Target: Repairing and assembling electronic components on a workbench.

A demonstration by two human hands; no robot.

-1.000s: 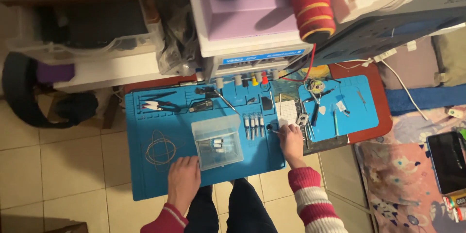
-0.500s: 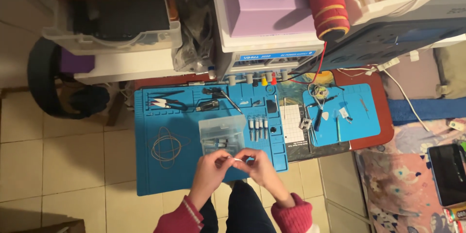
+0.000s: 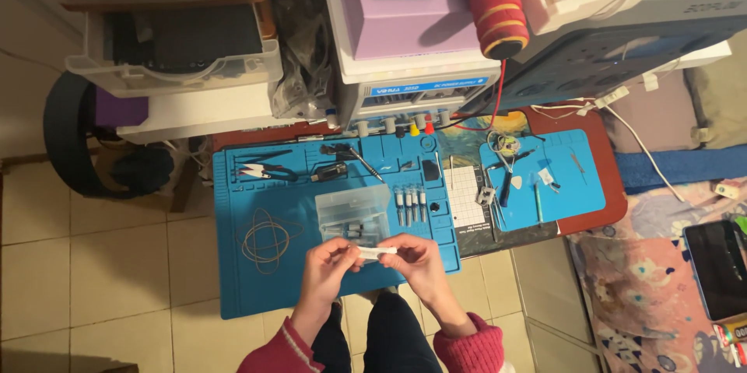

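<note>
Both hands meet over the near edge of a large blue silicone work mat (image 3: pixel 257 280). The left hand (image 3: pixel 331 264) and the right hand (image 3: pixel 416 258) each pinch one end of a small white strip-like piece (image 3: pixel 377 252), fingertips closed on it from either side, so that it hangs level between them (what it is made of cannot be told at this size). It sits just above the mat, directly near-side of a clear plastic compartment box (image 3: pixel 354 213) that rests on the mat's middle.

Left of the box lies a loose coil of thin brown wire (image 3: pixel 266 239). Farther off, near the mat's far left corner, lies a pair of pliers with dark handles (image 3: pixel 261 171). Just right of the box stands a short row of small silver-tipped bits (image 3: pixel 410 203). Well to the right, a smaller blue mat (image 3: pixel 572 186) carries scattered small tools. At the far side stands a white bench instrument with a blue front strip (image 3: pixel 416 85).
</note>
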